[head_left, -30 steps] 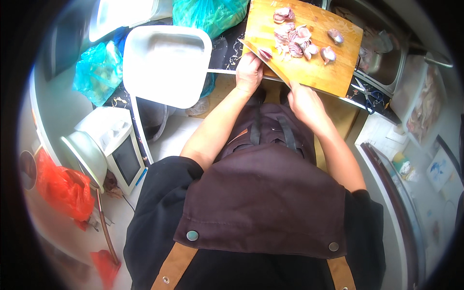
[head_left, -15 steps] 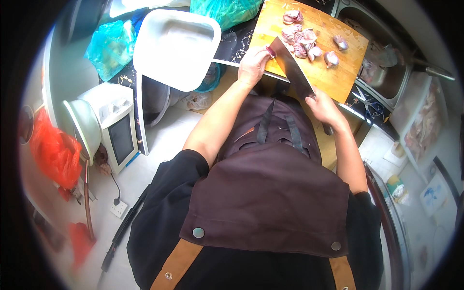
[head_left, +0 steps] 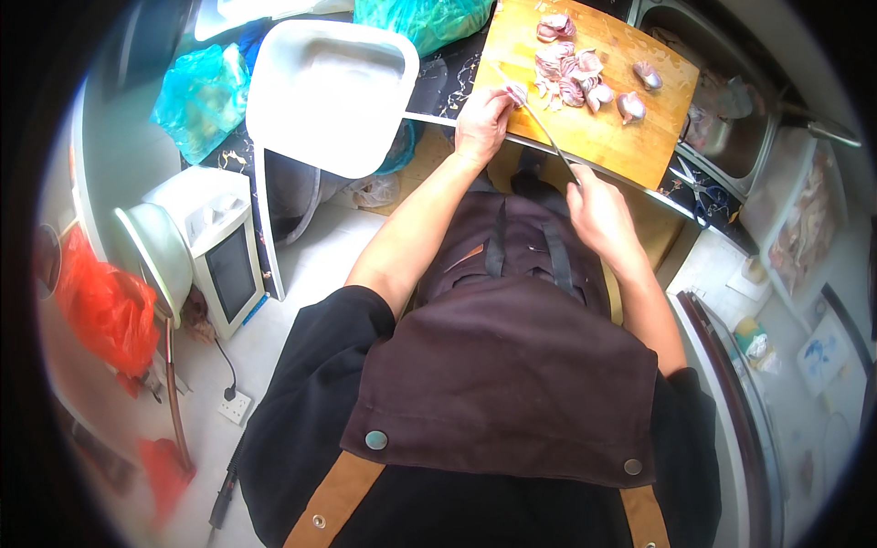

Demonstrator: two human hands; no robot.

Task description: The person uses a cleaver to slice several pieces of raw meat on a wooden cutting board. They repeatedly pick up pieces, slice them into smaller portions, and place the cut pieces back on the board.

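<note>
My left hand is closed in a pinch on a small purple-pink piece that looks like a gizzard, at the cutting board's near left edge. My right hand is wrapped round the handle of a broad-bladed knife. Seen nearly edge-on, its blade slants up and left to the pinched piece; whether it cuts into it I cannot tell. On the wooden cutting board lies a heap of similar pieces, several fanned by cuts. Two smoother pieces, one a whole gizzard, sit to the right.
Left of the board stands a white basin, with teal plastic bags beyond it. A steel sink lies right of the board, and scissors rest on the dark counter. A white microwave is at the lower left.
The knife has turned from showing its broad face to nearly edge-on. My right hand has shifted slightly left and down. My left hand still pinches the piece.
</note>
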